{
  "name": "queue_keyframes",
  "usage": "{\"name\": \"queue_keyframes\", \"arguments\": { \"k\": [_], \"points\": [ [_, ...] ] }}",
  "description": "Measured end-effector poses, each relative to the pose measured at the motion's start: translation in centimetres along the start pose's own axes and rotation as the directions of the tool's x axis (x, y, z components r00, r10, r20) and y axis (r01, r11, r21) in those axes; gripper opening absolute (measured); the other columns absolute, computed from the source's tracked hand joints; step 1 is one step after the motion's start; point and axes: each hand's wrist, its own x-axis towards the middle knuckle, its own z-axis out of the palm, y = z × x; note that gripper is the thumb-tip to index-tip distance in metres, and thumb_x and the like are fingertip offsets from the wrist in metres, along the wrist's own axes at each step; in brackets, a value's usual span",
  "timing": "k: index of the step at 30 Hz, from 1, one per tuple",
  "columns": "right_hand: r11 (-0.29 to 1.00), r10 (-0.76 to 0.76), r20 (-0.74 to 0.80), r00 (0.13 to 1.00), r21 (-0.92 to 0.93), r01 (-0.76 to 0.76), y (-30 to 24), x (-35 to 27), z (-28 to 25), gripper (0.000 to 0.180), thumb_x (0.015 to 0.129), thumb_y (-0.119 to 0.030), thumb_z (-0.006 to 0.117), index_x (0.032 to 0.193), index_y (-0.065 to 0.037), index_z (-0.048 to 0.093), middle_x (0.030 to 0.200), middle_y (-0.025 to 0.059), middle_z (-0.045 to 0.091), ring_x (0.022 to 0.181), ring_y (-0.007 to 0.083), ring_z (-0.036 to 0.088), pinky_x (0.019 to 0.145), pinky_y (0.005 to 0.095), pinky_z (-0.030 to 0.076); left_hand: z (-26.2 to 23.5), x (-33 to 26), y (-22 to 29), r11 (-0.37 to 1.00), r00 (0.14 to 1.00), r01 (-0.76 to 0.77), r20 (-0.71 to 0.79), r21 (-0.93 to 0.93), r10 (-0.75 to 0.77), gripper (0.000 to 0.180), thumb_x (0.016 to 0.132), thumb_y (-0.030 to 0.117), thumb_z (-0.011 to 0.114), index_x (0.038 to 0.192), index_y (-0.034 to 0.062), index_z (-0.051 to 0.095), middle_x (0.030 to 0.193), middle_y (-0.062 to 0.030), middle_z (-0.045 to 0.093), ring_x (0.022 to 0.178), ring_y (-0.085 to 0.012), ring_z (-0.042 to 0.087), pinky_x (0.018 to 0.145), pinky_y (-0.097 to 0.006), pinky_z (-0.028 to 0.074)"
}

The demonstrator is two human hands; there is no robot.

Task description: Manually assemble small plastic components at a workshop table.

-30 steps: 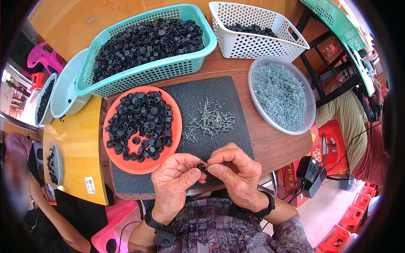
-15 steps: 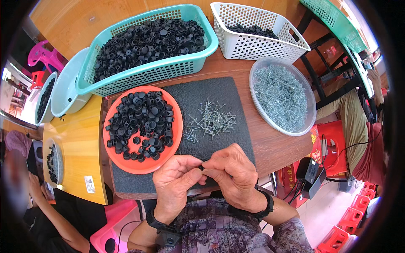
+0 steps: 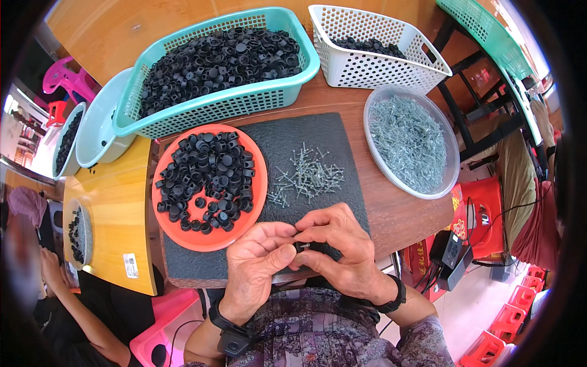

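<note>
Close to my body, my left hand (image 3: 260,257) and my right hand (image 3: 342,248) meet over the near edge of a black mat (image 3: 281,131). Both have their fingers closed in a pinch around a small black cap (image 3: 301,246). A bit of metal shows at it, mostly covered by the fingertips. Left of my hands an orange plate (image 3: 260,177) carries many black caps (image 3: 208,159), with a bare spot near its front. Just beyond my hands, loose silvery screws (image 3: 309,174) lie heaped on the mat.
Behind the plate stands a teal basket (image 3: 223,110) full of black caps; a white basket (image 3: 373,70) holds fewer. A clear round tub (image 3: 452,168) of screws sits at right. Pale blue basins (image 3: 101,131) stand on the yellow table (image 3: 116,208) at left, where another person's arm (image 3: 85,318) shows.
My fingertips have shifted and opened slightly around the small piece, so its dark body and metal bit now show. My right hand has risen a little. The view has shifted slightly.
</note>
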Motion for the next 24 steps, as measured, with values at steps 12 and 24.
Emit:
{"name": "queue_keyframes", "arguments": {
  "k": [12, 24],
  "points": [
    [0.998, 0.026, 0.184, 0.983, -0.061, -0.015, -0.9, 1.0, -1.4, 0.029, 0.065, -0.004, 0.074, 0.093, -0.005, 0.068, 0.098, 0.0097, 0.06, 0.086, 0.0238, 0.053, 0.075, 0.0337, 0.043, -1.0, -0.4, 0.6, 0.95, 0.939, 0.312, 0.151, 0.006, -0.309, 0.028, 0.088, 0.012, 0.06, 0.11, -0.0049, 0.057, 0.089, -0.0091, 0.065, 0.072, -0.0114, 0.062, 0.067, -0.023, 0.051],
    [0.992, 0.124, 0.285, 0.95, -0.061, -0.111, -0.7, 6.5, -0.5, 0.03, 0.069, -0.006, 0.074, 0.098, -0.002, 0.065, 0.088, 0.0097, 0.06, 0.078, 0.0207, 0.054, 0.064, 0.0307, 0.046, -2.9, -2.4, 1.2, 0.97, 0.966, 0.238, 0.114, -0.047, -0.231, 0.029, 0.085, 0.017, 0.065, 0.099, -0.007, 0.056, 0.086, -0.0159, 0.063, 0.071, -0.0165, 0.06, 0.062, -0.026, 0.05]
  ]
}}
